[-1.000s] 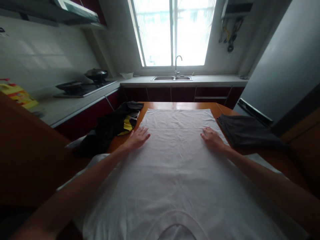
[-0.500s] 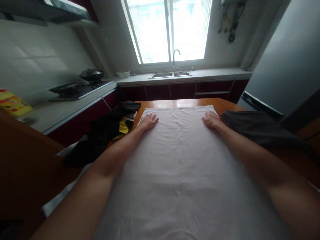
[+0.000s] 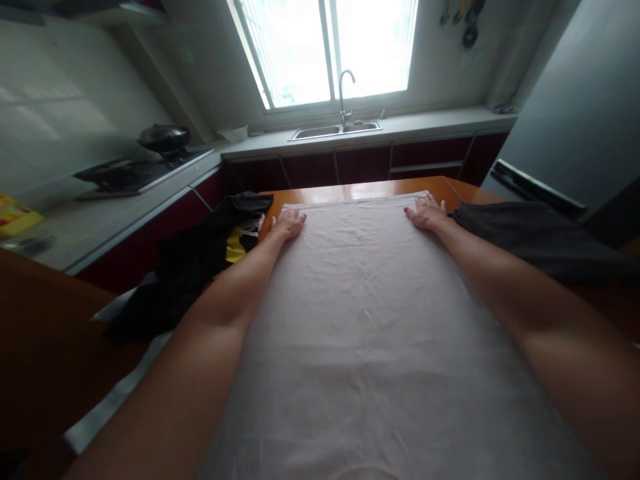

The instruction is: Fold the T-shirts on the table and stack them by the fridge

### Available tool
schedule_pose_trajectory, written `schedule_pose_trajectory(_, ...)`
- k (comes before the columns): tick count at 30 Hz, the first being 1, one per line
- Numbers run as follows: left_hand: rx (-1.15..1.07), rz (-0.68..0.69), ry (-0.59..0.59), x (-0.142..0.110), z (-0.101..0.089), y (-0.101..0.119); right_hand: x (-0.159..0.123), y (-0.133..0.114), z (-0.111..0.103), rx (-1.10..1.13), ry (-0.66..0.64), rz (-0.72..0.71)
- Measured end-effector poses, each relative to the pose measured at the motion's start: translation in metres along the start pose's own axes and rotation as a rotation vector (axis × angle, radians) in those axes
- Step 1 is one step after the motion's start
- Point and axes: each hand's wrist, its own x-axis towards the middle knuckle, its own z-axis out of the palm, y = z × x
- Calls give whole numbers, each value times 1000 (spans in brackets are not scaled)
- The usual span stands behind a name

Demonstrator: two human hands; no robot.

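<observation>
A pale white T-shirt (image 3: 360,300) lies spread over the wooden table, its straight hem at the far end and a curved collar line just showing at the bottom edge of the view. Faint creases run down its middle. My left hand (image 3: 289,224) lies flat on the far left corner, fingers spread. On the far right corner rests my right hand (image 3: 426,212), also flat with fingers apart, its fingertips at the hem. A light sleeve end pokes out below my left forearm.
Dark clothes (image 3: 185,260) with a yellow patch are heaped on the left side of the orange-brown table (image 3: 325,193). A folded dark grey garment (image 3: 535,237) lies at the right. Beyond are a counter with a sink (image 3: 320,132), a stove with a wok (image 3: 164,139), and a fridge (image 3: 570,113).
My right hand has shifted outward and farther up to the hem corner, its fingers spreading wider. My left hand stays near the left corner. The camera view has tilted down slightly.
</observation>
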Motion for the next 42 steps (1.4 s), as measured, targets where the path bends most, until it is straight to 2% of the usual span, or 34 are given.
schedule_pose_trajectory(3, 20, 118, 67, -24, -1, 21, -28, -24, -2, 32, 96, -97)
schedule_pose_trajectory(5, 40, 276, 89, -58, -1, 39, -65, -46, -4, 65, 110, -245)
schedule_pose_trajectory(7, 42, 431, 103, -108, -1, 56, -115, -66, -8, 92, 101, -402)
schedule_pose_trajectory(10, -3, 659, 42, -199, -2, 73, -204, -82, -17, 148, 57, -663)
schedule_pose_trajectory(12, -41, 762, -18, -257, -2, 75, -260, -83, -22, 195, -32, -761)
schedule_pose_trajectory(14, -76, 841, -106, -304, -1, 70, -306, -78, -25, 229, -140, -825)
schedule_pose_trajectory(18, -135, 934, -222, -361, -3, 55, -371, -64, -26, 259, -277, -901)
schedule_pose_trajectory(27, -158, 1006, -329, -452, -28, 43, -464, -48, -45, 314, -416, -925)
schedule_pose_trajectory(30, -160, 1006, -357, -474, -31, 39, -483, -42, -49, 330, -441, -954)
schedule_pose_trajectory(33, -165, 1013, -364, -489, -35, 36, -491, -42, -48, 332, -425, -975)
schedule_pose_trajectory(37, -191, 1026, -300, -486, -43, 41, -474, -59, -44, 300, -305, -909)
schedule_pose_trajectory(39, -237, 980, -183, -471, -45, 47, -456, -75, -42, 263, -213, -814)
schedule_pose_trajectory(42, -272, 816, 51, -439, -40, 49, -431, -97, -36, 192, -84, -659)
